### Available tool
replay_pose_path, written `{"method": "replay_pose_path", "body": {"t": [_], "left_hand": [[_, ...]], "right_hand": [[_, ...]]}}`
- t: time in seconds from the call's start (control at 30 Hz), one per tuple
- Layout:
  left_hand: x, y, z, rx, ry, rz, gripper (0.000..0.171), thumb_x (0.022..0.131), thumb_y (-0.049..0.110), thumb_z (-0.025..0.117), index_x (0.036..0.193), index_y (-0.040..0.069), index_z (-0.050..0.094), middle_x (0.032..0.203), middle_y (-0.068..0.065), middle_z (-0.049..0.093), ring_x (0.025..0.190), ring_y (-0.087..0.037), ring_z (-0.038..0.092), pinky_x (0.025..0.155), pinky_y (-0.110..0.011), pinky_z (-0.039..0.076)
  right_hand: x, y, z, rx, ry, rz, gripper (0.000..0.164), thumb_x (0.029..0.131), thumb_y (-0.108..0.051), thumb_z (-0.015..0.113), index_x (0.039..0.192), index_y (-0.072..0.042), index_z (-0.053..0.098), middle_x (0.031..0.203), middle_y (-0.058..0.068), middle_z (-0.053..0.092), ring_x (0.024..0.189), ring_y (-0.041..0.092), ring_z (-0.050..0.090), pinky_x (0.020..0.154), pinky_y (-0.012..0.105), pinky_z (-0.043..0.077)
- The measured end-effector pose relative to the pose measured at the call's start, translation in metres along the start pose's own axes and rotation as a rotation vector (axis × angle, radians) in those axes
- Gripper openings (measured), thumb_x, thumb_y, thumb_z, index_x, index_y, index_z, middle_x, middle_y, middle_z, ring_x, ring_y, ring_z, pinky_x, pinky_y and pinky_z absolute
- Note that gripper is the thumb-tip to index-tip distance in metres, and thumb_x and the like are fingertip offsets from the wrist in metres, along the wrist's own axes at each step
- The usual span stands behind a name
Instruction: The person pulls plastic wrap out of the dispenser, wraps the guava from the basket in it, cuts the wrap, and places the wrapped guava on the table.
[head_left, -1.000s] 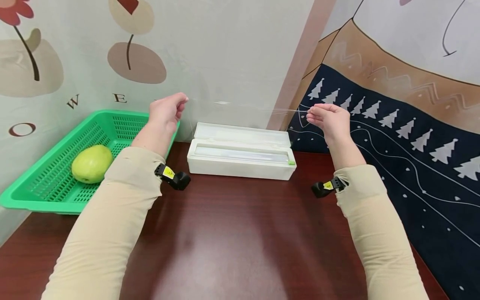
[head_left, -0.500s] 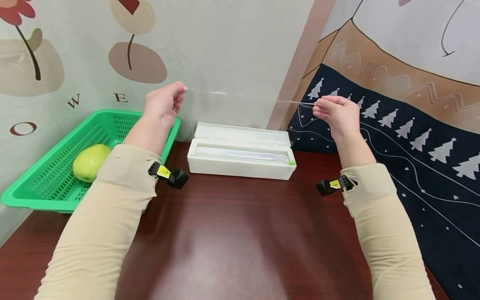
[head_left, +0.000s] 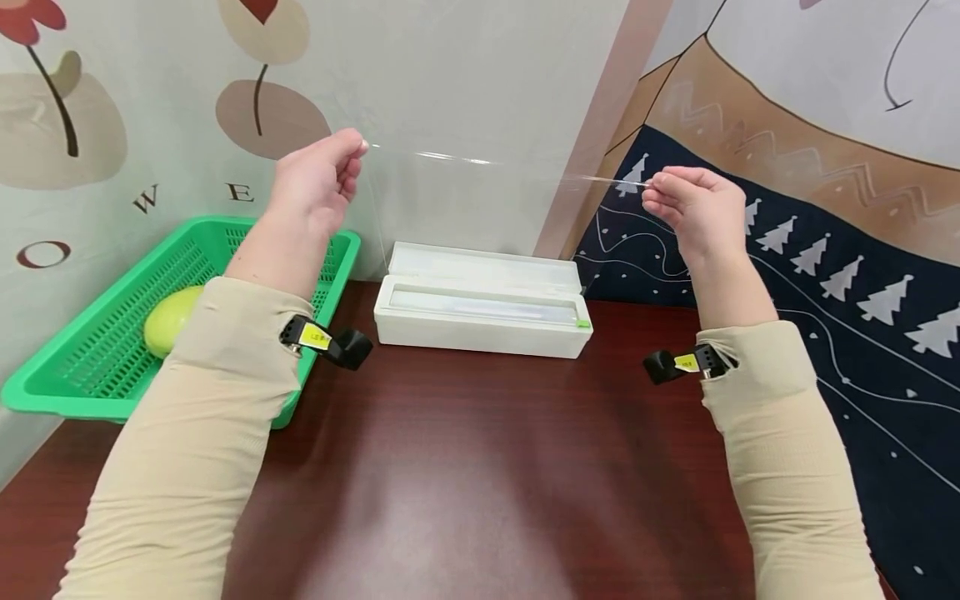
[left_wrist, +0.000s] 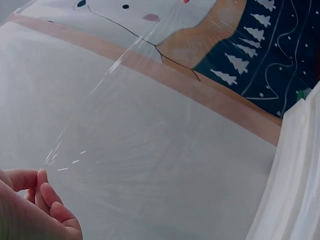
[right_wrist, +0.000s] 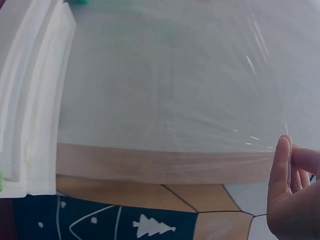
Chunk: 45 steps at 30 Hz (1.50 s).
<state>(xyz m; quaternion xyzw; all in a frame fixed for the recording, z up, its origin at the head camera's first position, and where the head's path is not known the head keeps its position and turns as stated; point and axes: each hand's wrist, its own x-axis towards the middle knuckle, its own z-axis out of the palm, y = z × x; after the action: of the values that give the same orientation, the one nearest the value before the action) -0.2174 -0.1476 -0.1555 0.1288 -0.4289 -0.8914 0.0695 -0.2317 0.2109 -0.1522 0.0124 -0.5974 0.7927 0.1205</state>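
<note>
A sheet of clear plastic wrap (head_left: 457, 158) stretches between my two hands, its upper edge catching the light. It runs down to a long white wrap dispenser box (head_left: 483, 333) on the table, whose lid (head_left: 483, 265) is raised at the back. My left hand (head_left: 318, 179) pinches one top corner between thumb and forefinger. The opposite corner is pinched by my right hand (head_left: 701, 208), held slightly lower. In the left wrist view, shiny creases spread through the wrap (left_wrist: 112, 67) from the left fingertips. Similar creases show in the wrap (right_wrist: 252, 137) at the right fingertips.
A green plastic basket (head_left: 67, 404) stands at the left, holding a yellow-green fruit (head_left: 168, 321) partly hidden behind my left sleeve. The dark red-brown table (head_left: 450, 467) lies under everything. Patterned cloths (head_left: 480, 75) hang behind. A small green slider (head_left: 582, 323) sits on the box's right end.
Both hands have risen and moved farther apart, pulling more wrap up from the box. The left sleeve now covers more of the fruit. The dispenser box has stayed in place.
</note>
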Motion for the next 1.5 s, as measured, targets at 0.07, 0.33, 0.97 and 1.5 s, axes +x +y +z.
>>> {"method": "replay_pose_path", "body": {"t": [0.07, 0.33, 0.97, 1.5], "left_hand": [[-0.002, 0.002, 0.002, -0.015, -0.012, 0.006, 0.010, 0.080, 0.002, 0.069, 0.071, 0.005, 0.068, 0.060, 0.000, 0.061, 0.062, -0.010, 0.049, 0.058, -0.017, 0.038], [-0.006, 0.008, 0.018, -0.075, -0.016, 0.012, 0.007, 0.079, 0.001, 0.071, 0.073, 0.004, 0.068, 0.062, -0.001, 0.060, 0.063, -0.010, 0.048, 0.058, -0.018, 0.036], [-0.014, 0.028, 0.022, -0.234, -0.129, 0.038, 0.008, 0.082, -0.002, 0.067, 0.074, 0.000, 0.067, 0.063, -0.007, 0.064, 0.064, -0.014, 0.047, 0.057, -0.021, 0.035], [-0.053, 0.035, -0.003, 1.208, -0.241, 0.756, 0.010, 0.083, 0.025, 0.070, 0.090, 0.018, 0.073, 0.081, 0.016, 0.050, 0.077, -0.002, 0.044, 0.072, -0.016, 0.033]], "right_hand": [[-0.001, -0.004, 0.000, 0.012, -0.001, -0.004, 0.011, 0.075, -0.007, 0.075, 0.085, -0.003, 0.070, 0.074, 0.006, 0.070, 0.063, 0.014, 0.068, 0.063, 0.019, 0.055], [-0.002, -0.019, -0.001, 0.096, 0.024, -0.022, 0.012, 0.074, -0.001, 0.075, 0.085, 0.000, 0.068, 0.072, 0.009, 0.069, 0.061, 0.017, 0.067, 0.060, 0.021, 0.055], [-0.010, -0.041, 0.001, 0.188, -0.043, -0.119, 0.011, 0.076, 0.004, 0.072, 0.086, 0.005, 0.067, 0.074, 0.014, 0.069, 0.061, 0.021, 0.067, 0.060, 0.024, 0.055], [-0.025, -0.048, -0.019, -0.311, -0.179, -0.447, 0.005, 0.075, -0.001, 0.074, 0.075, -0.001, 0.069, 0.074, 0.002, 0.067, 0.071, 0.012, 0.060, 0.071, 0.014, 0.050]]}}
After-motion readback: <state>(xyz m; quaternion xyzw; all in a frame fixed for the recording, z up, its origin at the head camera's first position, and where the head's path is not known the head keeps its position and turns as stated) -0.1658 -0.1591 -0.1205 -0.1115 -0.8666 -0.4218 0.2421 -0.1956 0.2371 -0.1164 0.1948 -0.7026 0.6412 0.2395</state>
